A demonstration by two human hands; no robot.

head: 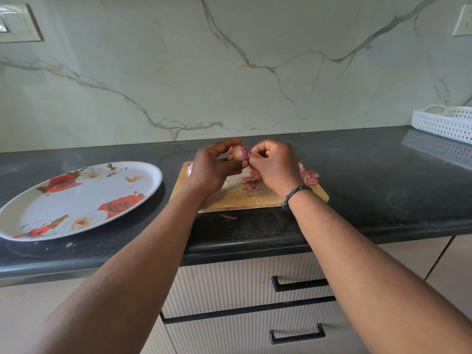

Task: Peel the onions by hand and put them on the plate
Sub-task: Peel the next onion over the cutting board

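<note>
On the bench's near left the flowered plate (pixel 76 200) holds no onions, so little is done — farther back, above the skin-strewn cutting board (pixel 245 198), the left hand (pixel 212 166) grips a half-peeled onion (pixel 238 152) while the right hand (pixel 274 163) pinches its skin, another onion (pixel 189 170) waiting behind.

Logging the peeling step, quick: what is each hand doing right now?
Left hand: grips the onion.
Right hand: fingers curled, pinching at the onion's skin.

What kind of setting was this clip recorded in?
Most likely a home kitchen: a dark stone countertop against a marble-look backsplash, drawers with black handles below, and a wooden cutting board where the hands peel an onion.
</note>
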